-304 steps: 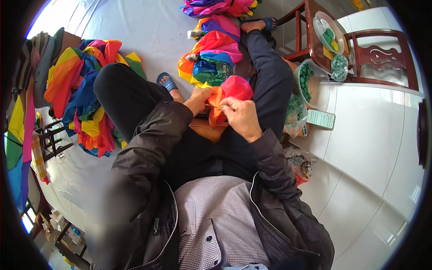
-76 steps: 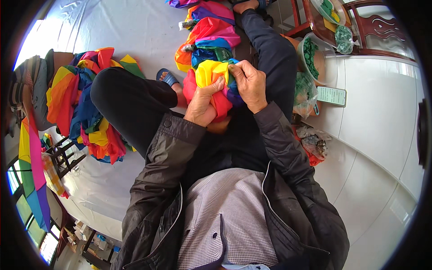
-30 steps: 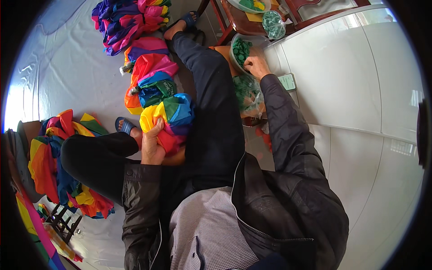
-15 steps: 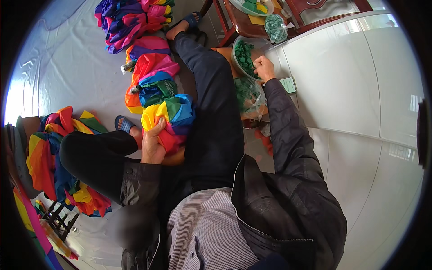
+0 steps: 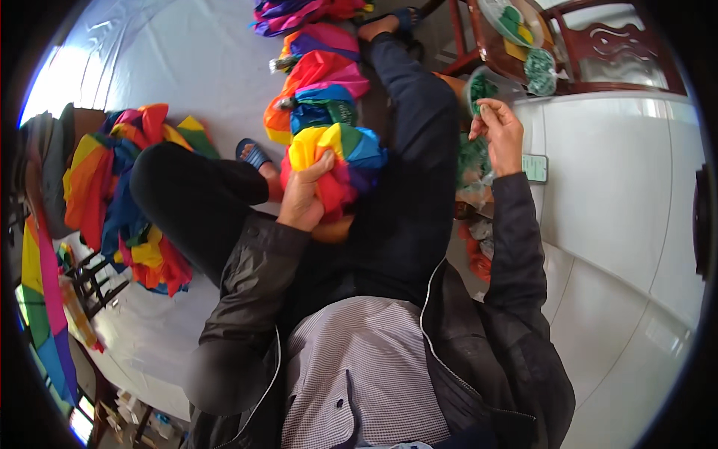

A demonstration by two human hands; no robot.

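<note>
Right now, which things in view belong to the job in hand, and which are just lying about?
In use: rainbow cloth bundle, in the left hand; probably the tub of green pieces, near the right hand.
Apparently lying about: phone; red plastic bag.

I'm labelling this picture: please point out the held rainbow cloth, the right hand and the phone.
Held rainbow cloth point(image 5: 344, 173), head view: bunched middle of the fabric.
Right hand point(image 5: 505, 139), head view: middle of the hand.
Phone point(image 5: 535, 168), head view: its screen.
</note>
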